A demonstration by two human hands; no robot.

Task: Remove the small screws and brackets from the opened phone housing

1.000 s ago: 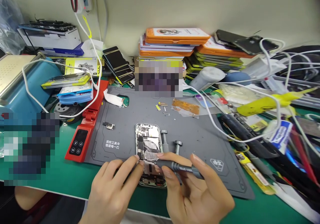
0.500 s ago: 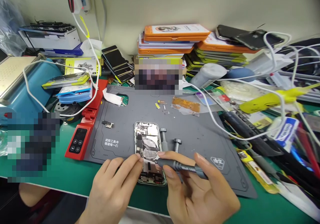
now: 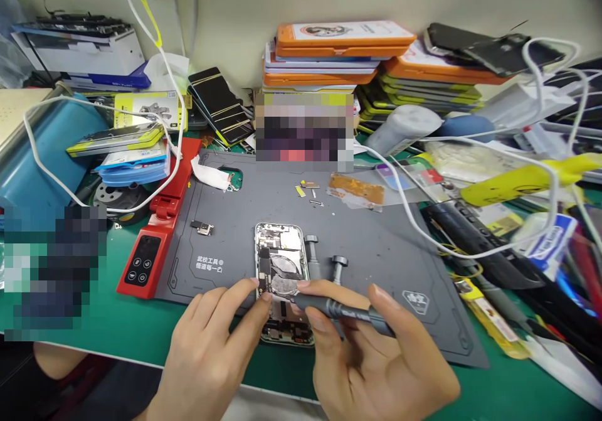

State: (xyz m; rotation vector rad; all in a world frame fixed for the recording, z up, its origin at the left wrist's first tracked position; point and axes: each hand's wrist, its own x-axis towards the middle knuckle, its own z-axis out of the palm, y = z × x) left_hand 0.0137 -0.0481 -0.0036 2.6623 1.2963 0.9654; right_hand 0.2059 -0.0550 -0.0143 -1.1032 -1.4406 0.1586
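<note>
An opened phone (image 3: pixel 283 245) lies face up on a grey work mat (image 3: pixel 226 201), its inner parts and silvery centre exposed. My left hand (image 3: pixel 207 339) grips the phone's left edge, index fingertip at the frame and thumb tip just inside it. In my right hand (image 3: pixel 380 352) is a grey screwdriver (image 3: pixel 345 312), held nearly level, its front end over the phone's middle. The driver's tip is too small to make out. Two grey posts with round knobs, a left one (image 3: pixel 312 248) and a right one (image 3: pixel 338 270), stand by the phone's right side.
A small phone part (image 3: pixel 202 227) lies left on the mat; several tiny pieces (image 3: pixel 308 189) lie farther back. A red folding device (image 3: pixel 141 261) borders the mat's left. Orange boxes (image 3: pixel 345 38) are stacked behind. A white cable (image 3: pixel 423 236) crosses the right side amid clutter.
My left index finger and thumb have spread slightly apart at the phone's edge. My right hand keeps the screwdriver over the phone, almost unmoved. The camera view has shifted a little.
</note>
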